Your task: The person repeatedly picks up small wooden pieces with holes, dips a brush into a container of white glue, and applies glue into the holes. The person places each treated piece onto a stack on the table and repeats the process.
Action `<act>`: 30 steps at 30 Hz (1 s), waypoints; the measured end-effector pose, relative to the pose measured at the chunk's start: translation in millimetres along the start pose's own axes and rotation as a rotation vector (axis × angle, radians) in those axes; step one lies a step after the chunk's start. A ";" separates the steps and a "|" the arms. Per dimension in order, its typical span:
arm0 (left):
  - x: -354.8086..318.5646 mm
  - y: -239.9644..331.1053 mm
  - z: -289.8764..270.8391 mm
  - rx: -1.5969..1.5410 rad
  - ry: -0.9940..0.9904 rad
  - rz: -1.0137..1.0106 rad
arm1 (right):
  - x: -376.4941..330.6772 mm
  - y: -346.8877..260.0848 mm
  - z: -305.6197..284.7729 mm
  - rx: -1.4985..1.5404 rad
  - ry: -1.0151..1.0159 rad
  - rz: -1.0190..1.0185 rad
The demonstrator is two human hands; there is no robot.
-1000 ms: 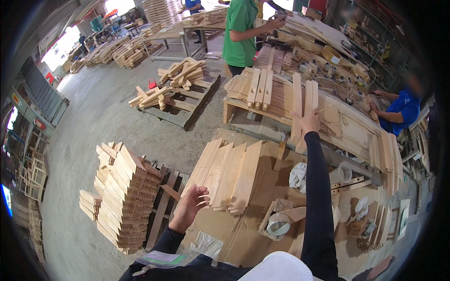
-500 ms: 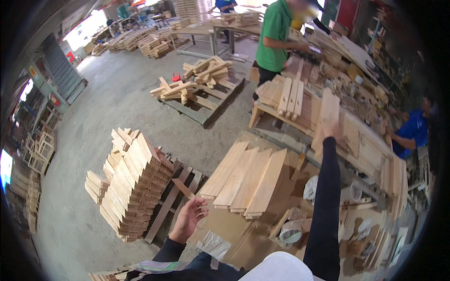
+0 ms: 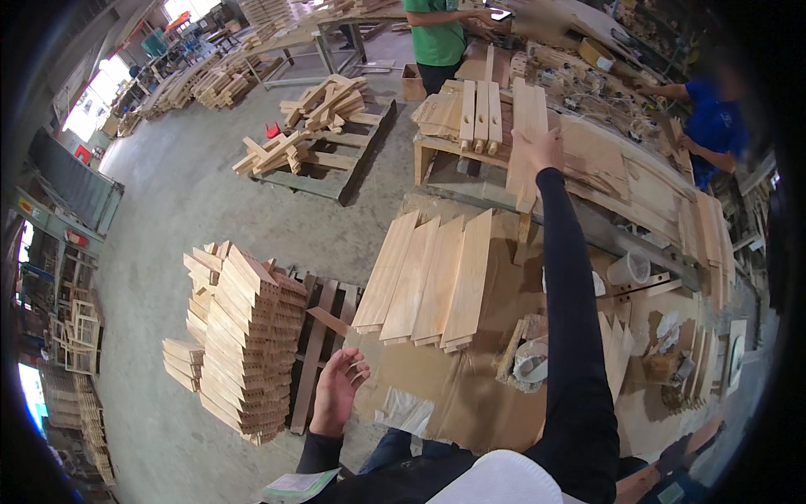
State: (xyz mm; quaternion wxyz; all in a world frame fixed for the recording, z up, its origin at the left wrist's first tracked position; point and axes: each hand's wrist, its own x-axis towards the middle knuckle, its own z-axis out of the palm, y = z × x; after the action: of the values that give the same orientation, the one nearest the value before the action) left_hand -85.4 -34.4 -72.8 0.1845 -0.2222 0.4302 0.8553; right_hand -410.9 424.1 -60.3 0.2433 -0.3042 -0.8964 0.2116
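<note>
My right hand reaches far out over the workbench and grips pale wooden boards that lie along its near side, thumb on one edge and fingers on the other. My left hand hovers low in the middle with loosely curled fingers, apart and with nothing in them. Just beyond it, several slanted-end wooden boards lie in a fanned row on a cardboard-covered surface. Left of that hand, a tall stack of similar boards rests beside a slatted pallet.
Three narrow slotted wooden pieces lie on the workbench. Across it works a person in blue; a person in green stands at its far end. Another pallet with loose timber sits on the floor. A clear plastic cup stands near the bench.
The view has swung right and down, so the bench appears further left. My right hand stays on the boards on the bench. My left hand remains low and empty, its fingers still curled.
</note>
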 end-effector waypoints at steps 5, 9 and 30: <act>5.1 2.2 -4.1 0.097 -0.108 0.015 | -36.8 30.9 -72.0 0.362 -0.124 -0.229; 5.0 5.6 8.1 0.237 -0.104 0.059 | -128.3 62.8 -147.8 0.709 -0.184 -0.293; 187.4 -94.9 141.6 1.374 -0.225 0.320 | -434.2 105.1 -247.8 0.921 -0.028 0.244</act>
State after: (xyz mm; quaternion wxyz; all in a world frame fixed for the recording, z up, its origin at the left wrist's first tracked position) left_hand -224.7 158.1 -160.7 0.1985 0.0997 0.8774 0.4251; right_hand 78.1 276.1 -52.9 0.3142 -0.2647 -0.6703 0.6180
